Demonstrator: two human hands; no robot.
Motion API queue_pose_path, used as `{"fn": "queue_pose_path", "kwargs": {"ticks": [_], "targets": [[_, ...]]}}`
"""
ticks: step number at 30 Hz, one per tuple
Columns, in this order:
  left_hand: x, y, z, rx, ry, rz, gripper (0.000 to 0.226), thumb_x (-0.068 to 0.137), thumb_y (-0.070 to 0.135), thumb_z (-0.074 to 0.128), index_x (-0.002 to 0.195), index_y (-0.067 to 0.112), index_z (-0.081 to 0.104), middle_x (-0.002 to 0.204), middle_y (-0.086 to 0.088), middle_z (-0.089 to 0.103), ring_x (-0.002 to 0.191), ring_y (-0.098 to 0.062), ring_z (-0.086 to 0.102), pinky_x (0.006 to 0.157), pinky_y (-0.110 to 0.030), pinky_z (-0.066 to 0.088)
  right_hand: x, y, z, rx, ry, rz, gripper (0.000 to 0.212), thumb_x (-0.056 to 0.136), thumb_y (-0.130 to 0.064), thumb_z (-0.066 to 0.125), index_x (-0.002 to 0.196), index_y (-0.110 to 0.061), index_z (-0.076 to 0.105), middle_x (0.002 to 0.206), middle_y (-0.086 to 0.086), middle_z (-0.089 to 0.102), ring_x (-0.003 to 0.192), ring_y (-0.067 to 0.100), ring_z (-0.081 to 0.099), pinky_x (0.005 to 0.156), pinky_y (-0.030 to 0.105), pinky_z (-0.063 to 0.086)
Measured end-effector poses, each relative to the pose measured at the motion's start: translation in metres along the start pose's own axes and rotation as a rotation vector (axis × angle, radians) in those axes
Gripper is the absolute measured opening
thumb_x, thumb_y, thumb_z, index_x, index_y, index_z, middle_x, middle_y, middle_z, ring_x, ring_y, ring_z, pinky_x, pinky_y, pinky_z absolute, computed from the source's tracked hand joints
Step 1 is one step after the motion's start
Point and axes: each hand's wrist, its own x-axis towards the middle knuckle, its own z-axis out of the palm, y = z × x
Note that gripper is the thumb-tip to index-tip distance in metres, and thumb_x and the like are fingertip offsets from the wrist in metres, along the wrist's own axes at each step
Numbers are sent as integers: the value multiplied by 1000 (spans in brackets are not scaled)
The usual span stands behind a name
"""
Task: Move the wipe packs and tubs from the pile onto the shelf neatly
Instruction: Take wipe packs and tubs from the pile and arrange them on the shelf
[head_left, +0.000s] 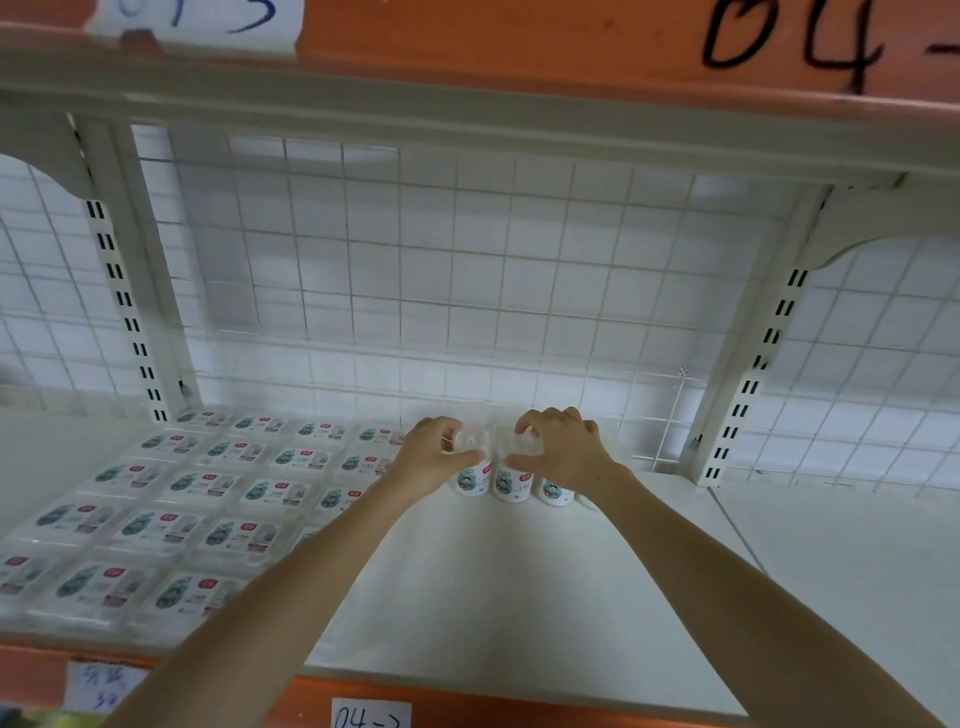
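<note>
Both hands at the back of the shelf (519, 597), setting tubs upright by the wire grid (415, 291). Left hand (434, 457) has a curled grip round the top of the left tub (471, 480); right hand (558, 449) grips the top of the middle tub (511, 483) the same way. A third tub (556, 491) stands just beside, partly behind the right wrist. Holding by the lids likely lets them be nudged side by side, labels forward (row looks tight already). Wipe packs (171, 519) lie flat in neat rows on the left half. The pile itself is out of view, so I can't tell how much is left.
</note>
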Motion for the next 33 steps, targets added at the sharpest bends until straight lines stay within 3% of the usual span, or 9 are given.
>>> {"fn": "queue_pose_path", "kwargs": {"ticks": [6,10,13,16,18,20,24,27,33], "targets": [[-3,2,0,12,-12,18,59,77,30,73,127,11,47,121,-8,51,102,-18,54,81,-24,40,-6,-3,-1,-18,-16,13,49,83,-52,57,123,-25,48,126,-1,50,120,21,38,100,37,27],[-14,7,-6,13,20,50,60,82,30,68,131,10,42,125,-11,45,107,-18,52,83,-22,38,-24,-4,-7,50,103,6,48,87,-49,53,128,-25,46,132,-4,48,125,19,37,103,35,25],[-29,6,-19,207,48,220,50,87,34,60,128,10,45,126,-8,46,112,-16,52,87,-23,39,-51,0,-15,60,187,-17,43,90,-45,50,128,-25,47,130,-7,51,123,16,39,101,31,26],[-53,11,-30,448,38,382,60,82,55,35,122,13,51,119,-3,54,109,-20,54,88,-30,43,-89,6,-16,37,208,-16,39,91,-44,50,126,-25,50,124,-9,56,116,14,47,94,27,32],[-71,15,-33,557,-2,445,73,74,59,17,117,16,56,116,2,57,106,-19,55,87,-32,43,-118,9,-14,35,210,0,39,91,-44,50,125,-25,52,119,-9,58,114,14,50,92,27,35],[-92,17,-33,612,-49,481,75,73,58,12,117,18,57,115,4,58,107,-16,55,89,-30,42,-148,11,-12,30,213,28,40,91,-44,51,125,-25,53,119,-10,59,114,12,50,94,27,36],[-139,12,-33,677,-45,535,54,80,50,27,105,19,64,100,7,65,90,-14,63,79,-31,48,-203,7,-4,17,246,48,33,88,-43,53,114,-24,61,110,-10,64,104,15,59,84,30,44],[-175,9,-35,700,-9,554,40,81,45,37,96,21,66,89,10,65,76,-10,64,67,-29,52,-241,-3,0,-5,259,17,41,83,-50,41,105,-24,64,102,-11,67,91,15,64,75,30,50],[-272,12,-45,710,143,452,35,78,41,41,92,20,65,88,6,65,74,-14,63,70,-25,45,-309,-18,6,-20,125,-72,43,82,-49,34,102,-26,65,98,-7,65,91,20,62,73,33,51]]}}
